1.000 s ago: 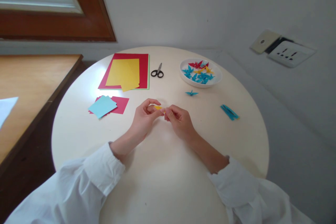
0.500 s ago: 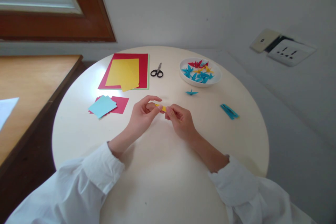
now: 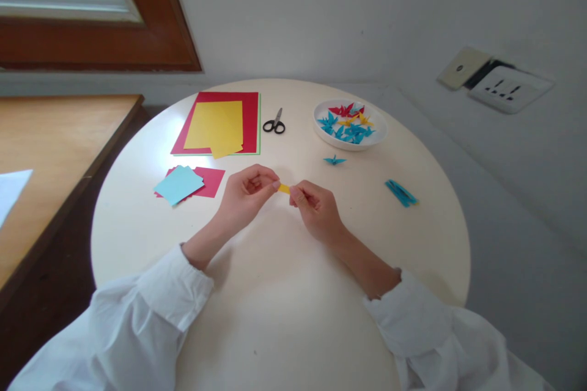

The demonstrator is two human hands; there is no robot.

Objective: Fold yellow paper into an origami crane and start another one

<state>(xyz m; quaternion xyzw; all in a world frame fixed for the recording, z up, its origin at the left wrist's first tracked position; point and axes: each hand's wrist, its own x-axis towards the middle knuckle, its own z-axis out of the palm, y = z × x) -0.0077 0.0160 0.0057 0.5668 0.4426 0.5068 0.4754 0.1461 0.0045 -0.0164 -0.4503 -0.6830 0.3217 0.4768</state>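
Between my two hands is a small piece of folded yellow paper [image 3: 284,189], held just above the middle of the table. My left hand [image 3: 247,192] pinches its left end between thumb and fingers. The right end is pinched by my right hand [image 3: 317,206], whose curled fingers hide part of it. Beyond my right hand a blue paper crane [image 3: 334,160] sits on the table. To the left of my left hand lie light blue paper squares [image 3: 180,185] on top of pink sheets [image 3: 211,182].
A white bowl [image 3: 351,146] at the back right holds several blue, red and yellow cranes. Black-handled scissors [image 3: 274,126] lie beside yellow sheets [image 3: 215,125] on a red sheet [image 3: 251,122]. Folded blue strips [image 3: 401,193] rest at the right of the round white table [image 3: 284,317].
My left hand has shifted slightly left along the yellow paper, and its raised index finger has come down toward the thumb. More of the paper shows between the hands. My right hand stays nearly still.
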